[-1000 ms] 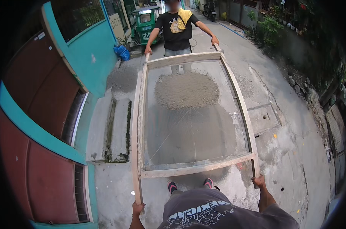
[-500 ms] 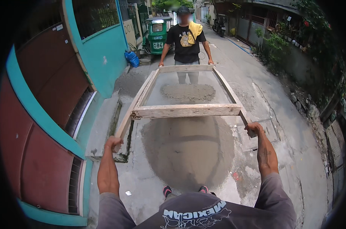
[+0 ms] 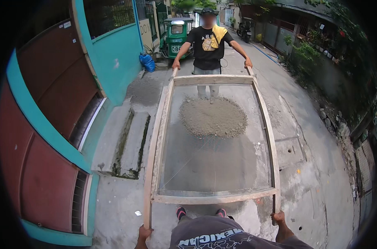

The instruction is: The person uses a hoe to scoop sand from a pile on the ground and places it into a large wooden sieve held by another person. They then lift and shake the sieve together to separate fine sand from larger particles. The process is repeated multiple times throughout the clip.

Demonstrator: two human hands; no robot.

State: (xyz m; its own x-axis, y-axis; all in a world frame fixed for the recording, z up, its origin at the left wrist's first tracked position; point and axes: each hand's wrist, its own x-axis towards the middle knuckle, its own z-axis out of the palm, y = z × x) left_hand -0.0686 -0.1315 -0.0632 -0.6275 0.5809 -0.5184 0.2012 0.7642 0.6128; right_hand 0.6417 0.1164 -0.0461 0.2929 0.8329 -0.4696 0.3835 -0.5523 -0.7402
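Observation:
A large wooden-framed sand sieve [image 3: 215,198] with a fine mesh lies between me and a person [image 3: 208,47] opposite. My left hand [image 3: 144,233] is wrapped round the handle at its near left corner. Round the near right handle my right hand [image 3: 278,218] is closed. A heap of grey sand [image 3: 213,117] rests on the far half of the mesh. Through the near half shows a smooth grey patch of sifted sand on the pavement. The person, in a black shirt with a yellow cloth on the shoulder, grips both far handles.
Along the left stand a teal wall [image 3: 115,62] with brown doors and a concrete step [image 3: 122,139] with a trough. A blue bag [image 3: 147,62] and a green tricycle cab [image 3: 176,39] are farther back. Plants [image 3: 302,52] and rubble line the right side. My shoes are just below the sieve.
The sieve has come toward me; my hands have drawn back to my sides. The sand heap on it now shows nearer and broader. The person's arms reach farther forward.

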